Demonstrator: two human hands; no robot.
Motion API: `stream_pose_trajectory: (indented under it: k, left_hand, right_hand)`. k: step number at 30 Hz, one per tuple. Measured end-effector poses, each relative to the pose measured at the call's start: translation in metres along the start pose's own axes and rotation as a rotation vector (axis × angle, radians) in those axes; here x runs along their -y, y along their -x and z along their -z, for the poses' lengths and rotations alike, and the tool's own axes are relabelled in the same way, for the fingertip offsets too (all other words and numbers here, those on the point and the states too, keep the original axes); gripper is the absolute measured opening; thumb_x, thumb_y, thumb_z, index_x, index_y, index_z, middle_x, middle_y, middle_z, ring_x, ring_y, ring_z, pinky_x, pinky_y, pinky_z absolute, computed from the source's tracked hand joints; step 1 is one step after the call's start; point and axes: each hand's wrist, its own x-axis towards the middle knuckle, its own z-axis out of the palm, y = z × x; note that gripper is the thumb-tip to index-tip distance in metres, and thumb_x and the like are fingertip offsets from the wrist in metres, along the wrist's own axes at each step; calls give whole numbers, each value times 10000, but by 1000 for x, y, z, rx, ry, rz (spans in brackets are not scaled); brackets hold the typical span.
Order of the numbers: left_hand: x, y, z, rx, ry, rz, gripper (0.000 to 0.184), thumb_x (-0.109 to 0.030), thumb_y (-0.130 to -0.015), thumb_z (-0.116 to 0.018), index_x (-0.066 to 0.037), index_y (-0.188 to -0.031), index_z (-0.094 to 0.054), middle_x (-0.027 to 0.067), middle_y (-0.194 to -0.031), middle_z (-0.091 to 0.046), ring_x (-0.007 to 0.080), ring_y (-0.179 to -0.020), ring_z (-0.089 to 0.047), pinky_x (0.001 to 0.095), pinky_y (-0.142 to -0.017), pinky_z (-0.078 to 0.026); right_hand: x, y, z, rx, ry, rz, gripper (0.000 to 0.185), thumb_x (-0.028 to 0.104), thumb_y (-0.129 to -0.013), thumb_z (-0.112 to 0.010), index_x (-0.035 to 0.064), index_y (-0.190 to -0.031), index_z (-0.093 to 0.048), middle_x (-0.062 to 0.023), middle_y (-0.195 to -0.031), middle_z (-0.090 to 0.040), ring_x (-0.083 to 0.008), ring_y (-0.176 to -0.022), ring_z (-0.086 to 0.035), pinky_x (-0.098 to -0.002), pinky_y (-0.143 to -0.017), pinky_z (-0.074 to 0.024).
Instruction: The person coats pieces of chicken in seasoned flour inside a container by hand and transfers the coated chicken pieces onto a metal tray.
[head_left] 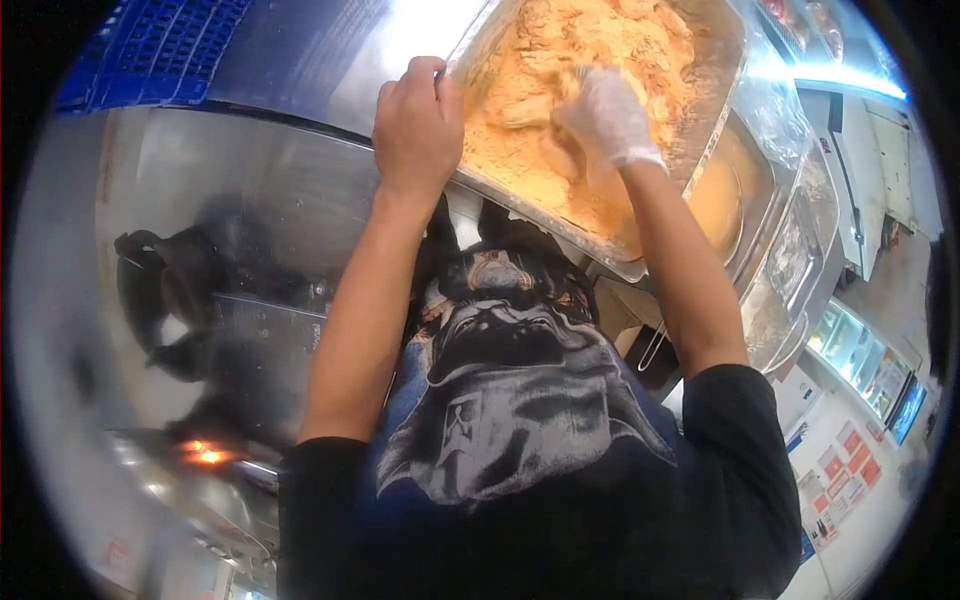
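A deep metal tray [590, 245] holds orange-yellow breading flour [520, 165], with several flour-coated pieces of meat [535, 105] lying in it. My left hand [418, 125] is bare and closed over the tray's left rim. Inside the tray, my right hand [610, 115] wears a thin, clear plastic glove dusted with flour. Its fingers are closed around a coated piece that they partly hide. The exact kind of meat cannot be made out.
A second metal tray [745, 240] with flour stands at the right, beside clear plastic wrapping [780, 120]. A blue plastic crate [150, 50] is at the upper left. On the left, a small flame [205, 453] burns near a dark pan-like object [165, 290].
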Motion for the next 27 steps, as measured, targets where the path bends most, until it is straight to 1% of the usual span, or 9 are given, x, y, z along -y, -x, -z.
stream_pose_trajectory:
  k: [4, 6, 8, 10, 13, 16, 23, 25, 27]
  left_hand:
    - [-2, 4, -2, -12, -14, -7, 205, -167, -1015, -632, -63, -1190, -650, 163, -927, -728, 394, -914, -671, 515, -824, -521]
    - [-2, 4, -3, -16, -11, -16, 206, -165, -1015, -631, -60, -1191, -648, 163, -926, -728, 395, -911, -669, 516, -820, -520]
    - [-4, 3, -4, -14, -1, -14, 207, -157, -1012, -632, -54, -1191, -644, 162, -929, -729, 396, -906, -668, 514, -815, -520]
    - [-2, 3, -3, -9, 0, -28, 206, -155, -1011, -634, -53, -1189, -644, 163, -928, -729, 394, -902, -667, 513, -812, -520]
    - [0, 3, 0, 7, -2, -18, 203, -149, -1008, -638, -51, -1185, -648, 165, -933, -731, 389, -902, -670, 508, -814, -522]
    - [-2, 2, -1, 14, 8, 0, 202, -139, -1004, -642, -48, -1184, -651, 169, -948, -737, 384, -916, -680, 500, -825, -529]
    - [-6, 3, 1, 9, 20, 11, 207, -135, -1006, -646, -40, -1190, -653, 171, -971, -742, 368, -939, -696, 478, -837, -545]
    - [-4, 4, 1, 6, 25, 4, 204, -136, -1007, -647, -40, -1186, -654, 168, -976, -743, 363, -937, -697, 474, -833, -546]
    - [-3, 3, -1, 2, 23, -11, 201, -137, -1007, -647, -39, -1182, -654, 164, -981, -743, 359, -934, -697, 471, -828, -547]
  right_hand:
    - [-26, 48, 4, 38, -262, 102, 652, 288, -842, -823, 65, -1426, -636, -195, -1300, -697, -316, -1326, -601, -441, -1183, -449]
    - [-24, 59, 64, 372, -767, -216, 522, 324, -917, -778, 73, -1360, -662, -171, -1490, -608, -293, -1446, -505, -479, -1240, -362]
    - [-70, 41, 73, 201, -783, -94, 477, 332, -987, -707, 91, -1395, -653, -126, -1517, -596, -296, -1450, -503, -505, -1247, -342]
    - [-71, 11, 77, -85, -645, -126, 516, 369, -1008, -696, 108, -1448, -630, -127, -1507, -604, -287, -1423, -537, -439, -1238, -362]
    - [-175, -103, 46, 183, -236, -284, 564, 344, -1009, -693, 123, -1516, -585, -131, -1569, -565, -264, -1479, -490, -368, -1227, -363]
    - [-148, -83, 25, 128, -54, -146, 578, 364, -1015, -687, 119, -1527, -574, -135, -1569, -565, -262, -1480, -487, -355, -1218, -371]
    - [-63, 8, 4, 53, -100, 6, 609, 403, -1027, -675, 112, -1549, -553, -143, -1568, -563, -259, -1482, -482, -329, -1199, -386]
    - [-20, 42, 27, 1, -1048, -276, 631, 478, -1075, -589, 93, -1570, -525, -148, -1557, -569, -263, -1465, -496, -361, -1209, -393]
    - [-39, 18, 44, 37, -954, -208, 633, 448, -1074, -601, 79, -1580, -506, -160, -1535, -584, -266, -1446, -512, -369, -1217, -389]
